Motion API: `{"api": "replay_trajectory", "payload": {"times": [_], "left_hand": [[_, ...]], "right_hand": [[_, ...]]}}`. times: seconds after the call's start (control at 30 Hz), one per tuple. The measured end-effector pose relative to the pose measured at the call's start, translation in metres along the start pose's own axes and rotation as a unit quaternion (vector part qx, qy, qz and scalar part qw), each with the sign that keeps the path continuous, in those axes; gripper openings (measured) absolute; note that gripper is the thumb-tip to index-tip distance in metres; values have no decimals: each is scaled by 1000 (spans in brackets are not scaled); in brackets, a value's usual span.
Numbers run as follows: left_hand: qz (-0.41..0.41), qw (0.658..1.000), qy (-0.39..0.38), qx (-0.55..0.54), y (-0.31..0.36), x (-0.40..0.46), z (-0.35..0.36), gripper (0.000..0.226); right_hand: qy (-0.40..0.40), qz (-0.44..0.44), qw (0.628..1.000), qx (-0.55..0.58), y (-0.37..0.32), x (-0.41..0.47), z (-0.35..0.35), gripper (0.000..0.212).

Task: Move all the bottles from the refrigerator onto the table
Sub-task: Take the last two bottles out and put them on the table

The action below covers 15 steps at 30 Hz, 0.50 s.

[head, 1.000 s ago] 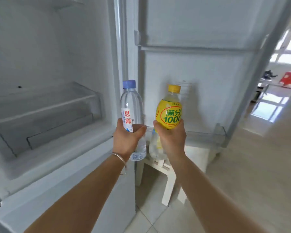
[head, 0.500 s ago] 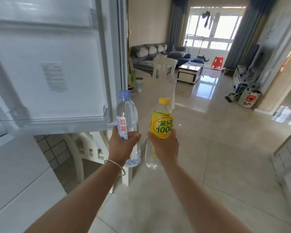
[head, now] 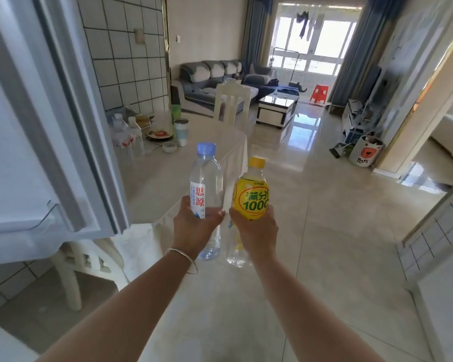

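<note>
My left hand (head: 195, 228) grips a clear water bottle (head: 206, 178) with a blue cap and a white label, held upright. Beside it, my right hand (head: 256, 231) holds a yellow-labelled drink bottle (head: 251, 197) with a yellow cap, also upright. Both bottles hang in the air over the near corner of the table (head: 162, 184), which has a cream cloth. Two more clear bottles (head: 127, 138) stand at the table's far left. The open refrigerator door (head: 37, 126) fills the left of the view.
On the table's far side stand a cup (head: 181, 131), a small bowl (head: 170, 146) and a plate of food (head: 158, 134). A white chair (head: 232, 103) is behind the table, another (head: 84, 259) under its near edge. Shiny tiled floor stretches right towards a sofa and coffee table.
The view has swung from the refrigerator's inside to the room and the table. Both hands keep their bottles, side by side, now in front of the table's near corner.
</note>
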<state>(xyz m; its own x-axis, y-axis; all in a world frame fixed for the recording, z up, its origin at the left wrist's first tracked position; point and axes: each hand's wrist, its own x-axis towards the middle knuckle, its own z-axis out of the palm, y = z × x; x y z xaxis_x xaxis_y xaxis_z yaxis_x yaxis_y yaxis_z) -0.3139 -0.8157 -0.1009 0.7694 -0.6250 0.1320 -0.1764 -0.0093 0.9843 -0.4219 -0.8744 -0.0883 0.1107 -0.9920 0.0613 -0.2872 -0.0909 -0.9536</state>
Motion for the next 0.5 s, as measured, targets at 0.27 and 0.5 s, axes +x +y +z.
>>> {"api": "replay_trajectory", "payload": {"times": [0.27,0.5], "left_hand": [[-22,999,-2,-38,-2,135,31,69],[-31,997,69,-13,-28,222,35,44]], "right_hand": [[-2,-9,1000,0,-26,121,70,57],[-70,-6,998,5,-38,199,149,52]]}}
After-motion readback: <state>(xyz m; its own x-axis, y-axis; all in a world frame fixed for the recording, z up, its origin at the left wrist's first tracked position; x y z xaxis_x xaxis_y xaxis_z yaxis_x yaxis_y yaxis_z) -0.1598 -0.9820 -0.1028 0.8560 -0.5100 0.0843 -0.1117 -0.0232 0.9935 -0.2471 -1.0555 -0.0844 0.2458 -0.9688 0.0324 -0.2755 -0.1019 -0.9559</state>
